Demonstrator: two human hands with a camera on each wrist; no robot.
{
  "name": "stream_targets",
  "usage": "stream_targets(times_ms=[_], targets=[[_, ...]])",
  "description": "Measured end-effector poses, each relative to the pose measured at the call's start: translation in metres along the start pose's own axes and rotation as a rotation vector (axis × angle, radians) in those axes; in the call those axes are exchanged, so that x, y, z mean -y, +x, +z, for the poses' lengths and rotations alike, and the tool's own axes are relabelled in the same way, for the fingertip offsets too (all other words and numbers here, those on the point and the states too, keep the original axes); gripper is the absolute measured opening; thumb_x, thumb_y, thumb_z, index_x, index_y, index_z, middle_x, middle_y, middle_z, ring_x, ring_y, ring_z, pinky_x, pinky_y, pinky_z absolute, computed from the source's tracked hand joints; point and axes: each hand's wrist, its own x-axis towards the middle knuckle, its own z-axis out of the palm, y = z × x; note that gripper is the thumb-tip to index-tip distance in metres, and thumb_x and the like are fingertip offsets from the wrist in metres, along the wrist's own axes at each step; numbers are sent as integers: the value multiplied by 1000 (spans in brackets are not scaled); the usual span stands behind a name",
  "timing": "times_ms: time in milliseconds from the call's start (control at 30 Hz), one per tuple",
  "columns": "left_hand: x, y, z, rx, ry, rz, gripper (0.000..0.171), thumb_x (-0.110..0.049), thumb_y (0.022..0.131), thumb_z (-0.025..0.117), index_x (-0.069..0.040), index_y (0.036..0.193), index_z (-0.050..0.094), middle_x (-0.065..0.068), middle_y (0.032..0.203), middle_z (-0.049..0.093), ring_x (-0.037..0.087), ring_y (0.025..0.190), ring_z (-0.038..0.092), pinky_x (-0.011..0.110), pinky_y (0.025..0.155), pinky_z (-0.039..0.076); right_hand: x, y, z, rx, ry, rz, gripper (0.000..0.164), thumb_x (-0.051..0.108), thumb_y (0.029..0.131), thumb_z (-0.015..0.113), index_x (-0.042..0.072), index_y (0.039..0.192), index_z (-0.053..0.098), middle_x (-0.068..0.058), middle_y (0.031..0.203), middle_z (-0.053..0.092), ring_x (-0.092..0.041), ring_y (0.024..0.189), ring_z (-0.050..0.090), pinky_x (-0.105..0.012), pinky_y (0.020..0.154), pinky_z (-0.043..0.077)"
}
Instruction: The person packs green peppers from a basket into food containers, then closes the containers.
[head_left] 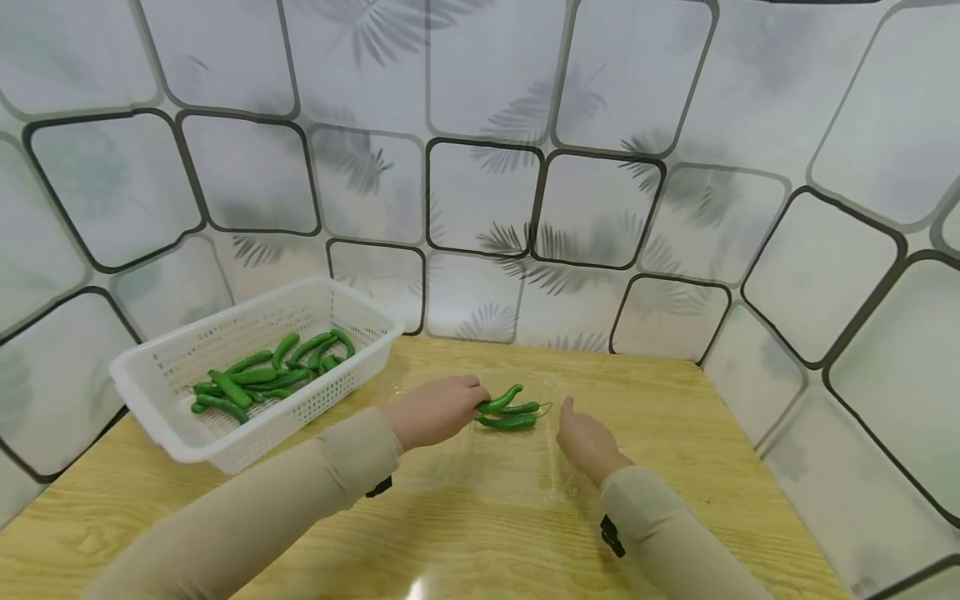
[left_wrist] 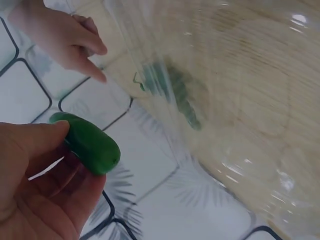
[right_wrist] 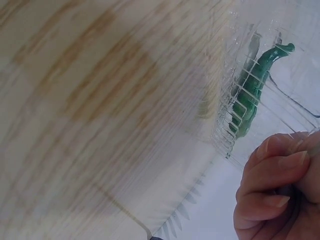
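Observation:
My left hand (head_left: 438, 408) pinches a green chili pepper (head_left: 501, 400) between thumb and fingers, over a clear plastic container (head_left: 517, 475) on the table. In the left wrist view the held pepper's blunt end points away from the thumb. Other green peppers (head_left: 508, 423) lie in the container, blurred behind its wall in the left wrist view; one pepper (right_wrist: 250, 95) shows through the ribbed side in the right wrist view. Beside the container's right edge is my right hand (head_left: 588, 437), its fingers loosely curled and nothing seen between them.
A white perforated plastic basket (head_left: 296, 425) stands at the left with several green peppers (head_left: 262, 377) in it. The wooden table (head_left: 465, 550) meets a patterned wall covering (head_left: 480, 200) at the back and right.

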Motion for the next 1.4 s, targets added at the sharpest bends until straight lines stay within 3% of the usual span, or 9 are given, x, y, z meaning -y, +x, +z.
stream_targets(times_ms=[200, 367, 600, 833, 1067, 1400], targets=[[-8, 37, 15, 107, -57, -5, 10, -14, 91, 61, -10, 98, 68, -3, 87, 59, 7, 76, 54, 24, 68, 46, -1, 1, 1, 2, 5, 18, 58, 3, 94, 47, -15, 140, 18, -4, 51, 47, -12, 42, 33, -25, 42, 28], [-8, 54, 26, 176, -111, 3, 4, -11, 88, 64, -11, 86, 67, -6, 77, 58, 8, 68, 49, 23, 65, 42, -1, 3, 1, 16, 10, 33, 58, 4, 94, 46, -15, 141, 17, -5, 52, 47, -12, 42, 34, -26, 42, 29], [-13, 63, 36, 242, -5, 2, 21, -10, 87, 65, -16, 68, 58, -7, 65, 50, 9, 60, 40, 22, 58, 35, 2, 2, 0, 17, -5, 34, 58, 4, 95, 47, -14, 141, 18, -1, 48, 41, -10, 40, 27, -23, 40, 23], [-26, 65, 39, 313, 105, -43, 33, -13, 90, 61, -18, 59, 52, -6, 62, 50, 10, 57, 41, 23, 54, 38, 4, -1, -1, 15, -21, 20, 57, 5, 95, 47, -14, 141, 19, -1, 47, 41, -9, 40, 25, -22, 40, 22], [-26, 71, 54, 308, 258, -80, 29, -19, 93, 59, -17, 65, 53, -2, 66, 54, 11, 57, 47, 27, 52, 46, 5, -3, -1, -4, -35, 8, 57, 6, 95, 48, -15, 140, 21, -1, 47, 41, -9, 39, 25, -22, 39, 22], [-26, 77, 66, 351, 365, -120, 13, -19, 91, 61, -16, 79, 66, -1, 76, 63, 11, 64, 57, 29, 56, 53, 3, -2, -1, -1, -31, 29, 57, 5, 94, 48, -14, 141, 20, -2, 48, 42, -9, 40, 27, -22, 39, 24]])
